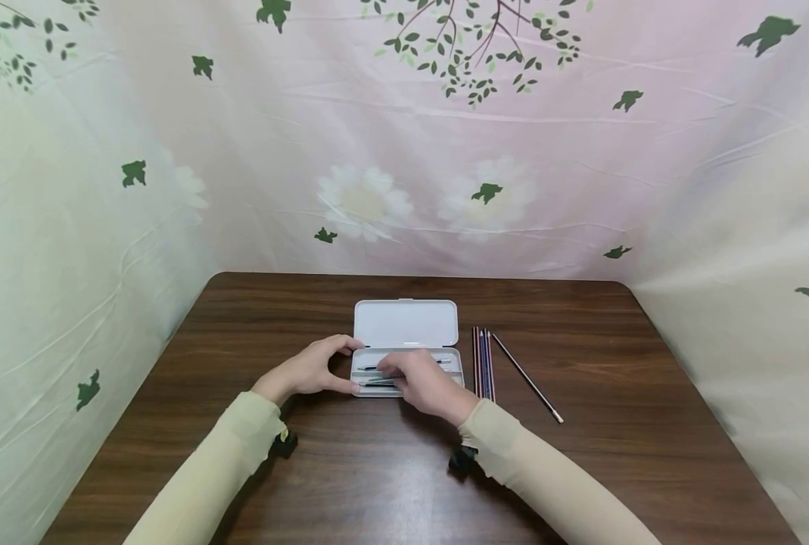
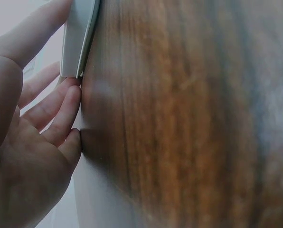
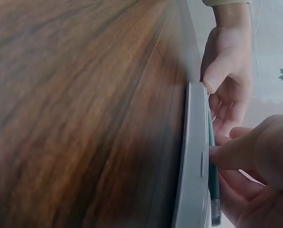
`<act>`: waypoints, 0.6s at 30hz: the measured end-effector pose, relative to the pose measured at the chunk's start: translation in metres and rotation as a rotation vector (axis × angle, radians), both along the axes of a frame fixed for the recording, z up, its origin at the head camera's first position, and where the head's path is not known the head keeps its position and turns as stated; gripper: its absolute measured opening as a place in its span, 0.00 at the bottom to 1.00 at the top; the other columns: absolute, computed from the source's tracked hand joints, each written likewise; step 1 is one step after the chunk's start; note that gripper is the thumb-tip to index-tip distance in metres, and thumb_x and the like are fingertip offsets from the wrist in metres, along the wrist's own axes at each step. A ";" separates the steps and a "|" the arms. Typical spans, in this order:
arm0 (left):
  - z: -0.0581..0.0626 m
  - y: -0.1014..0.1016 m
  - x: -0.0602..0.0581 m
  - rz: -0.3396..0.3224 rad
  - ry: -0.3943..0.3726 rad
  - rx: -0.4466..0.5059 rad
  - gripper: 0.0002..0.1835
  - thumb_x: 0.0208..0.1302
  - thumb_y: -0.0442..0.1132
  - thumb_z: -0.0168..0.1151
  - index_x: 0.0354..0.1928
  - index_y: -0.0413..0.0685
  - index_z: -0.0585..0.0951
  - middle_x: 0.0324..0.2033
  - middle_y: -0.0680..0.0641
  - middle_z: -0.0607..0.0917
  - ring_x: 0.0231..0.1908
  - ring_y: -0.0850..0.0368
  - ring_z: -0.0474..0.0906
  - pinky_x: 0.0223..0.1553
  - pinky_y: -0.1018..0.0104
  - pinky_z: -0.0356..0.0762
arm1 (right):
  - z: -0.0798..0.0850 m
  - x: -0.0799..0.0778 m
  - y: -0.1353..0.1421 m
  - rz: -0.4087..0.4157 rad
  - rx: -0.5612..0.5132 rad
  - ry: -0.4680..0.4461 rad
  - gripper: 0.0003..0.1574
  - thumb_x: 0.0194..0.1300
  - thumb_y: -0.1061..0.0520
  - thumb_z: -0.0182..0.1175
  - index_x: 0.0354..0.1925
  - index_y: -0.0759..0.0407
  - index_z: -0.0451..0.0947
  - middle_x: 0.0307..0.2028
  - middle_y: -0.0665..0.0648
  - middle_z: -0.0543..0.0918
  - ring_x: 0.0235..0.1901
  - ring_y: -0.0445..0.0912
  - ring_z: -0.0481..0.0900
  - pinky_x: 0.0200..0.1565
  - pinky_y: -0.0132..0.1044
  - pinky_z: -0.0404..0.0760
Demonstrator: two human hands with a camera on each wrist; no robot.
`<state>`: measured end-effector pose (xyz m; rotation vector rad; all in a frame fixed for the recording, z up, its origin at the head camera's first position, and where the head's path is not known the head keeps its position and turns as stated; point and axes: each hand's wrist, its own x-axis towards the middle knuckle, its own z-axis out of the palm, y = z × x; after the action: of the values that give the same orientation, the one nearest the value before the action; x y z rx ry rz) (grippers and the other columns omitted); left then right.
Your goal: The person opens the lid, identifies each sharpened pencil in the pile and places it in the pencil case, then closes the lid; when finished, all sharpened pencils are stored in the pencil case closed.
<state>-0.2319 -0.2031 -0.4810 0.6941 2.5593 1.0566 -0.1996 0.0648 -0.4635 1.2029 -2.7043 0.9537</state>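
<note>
A white pencil case (image 1: pixel 406 348) lies open at the middle of the brown worktop (image 1: pixel 581 454), its lid (image 1: pixel 406 324) folded back flat away from the person and its tray on the near side. Its long axis runs left to right across the worktop. Pens lie lengthwise in the tray, parallel to that axis.

The right hand (image 1: pixel 423 382) reaches over the tray with its fingers curled down onto a pen (image 1: pixel 377 384) near the front wall. The head view hides the grip under the knuckles — the right wrist view shows what it cannot: a green pen (image 3: pixel 212 161) lying along the case's edge, with a fingertip (image 3: pixel 216 153) pressed on it and the other fingers bent around below. Whether the pen is lifted or still resting in the tray cannot be told.

The left hand (image 1: pixel 312 369) brackets the case's left end, thumb at the near corner and forefinger stretched to the hinge corner. The left wrist view shows the case's thin edge (image 2: pixel 79 38) from the side, with the fingers (image 2: pixel 56 107) nearly straight and laid against the worktop beside it.

Just right of the case, a bundle of coloured pencils (image 1: pixel 483 363) lies pointing away from the person. A single dark pencil (image 1: pixel 527 377) lies at a slant beside them, apart.
</note>
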 end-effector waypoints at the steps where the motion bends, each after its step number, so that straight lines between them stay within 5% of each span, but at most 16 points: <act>1: 0.000 0.000 0.000 0.001 0.001 0.000 0.41 0.54 0.56 0.83 0.69 0.57 0.76 0.62 0.52 0.79 0.63 0.52 0.74 0.70 0.47 0.67 | -0.001 0.000 -0.001 0.000 0.000 -0.002 0.20 0.60 0.79 0.65 0.49 0.65 0.86 0.45 0.58 0.91 0.46 0.48 0.90 0.52 0.40 0.86; 9: -0.002 0.001 0.000 0.000 0.007 -0.004 0.41 0.54 0.57 0.83 0.69 0.59 0.76 0.62 0.53 0.79 0.63 0.53 0.74 0.70 0.47 0.67 | 0.002 0.001 0.011 -0.012 -0.003 0.063 0.15 0.62 0.72 0.68 0.47 0.63 0.86 0.43 0.56 0.91 0.44 0.46 0.89 0.50 0.41 0.86; 18: -0.001 0.001 0.000 -0.004 0.011 -0.009 0.41 0.54 0.56 0.83 0.69 0.57 0.76 0.63 0.52 0.78 0.64 0.52 0.73 0.70 0.48 0.67 | 0.007 -0.001 0.073 -0.111 -0.053 0.132 0.13 0.61 0.68 0.70 0.46 0.64 0.87 0.40 0.56 0.90 0.38 0.46 0.88 0.43 0.40 0.87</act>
<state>-0.2315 -0.2021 -0.4824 0.7041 2.5699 1.0422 -0.2002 0.1379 -0.4562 1.0545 -2.5955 0.8928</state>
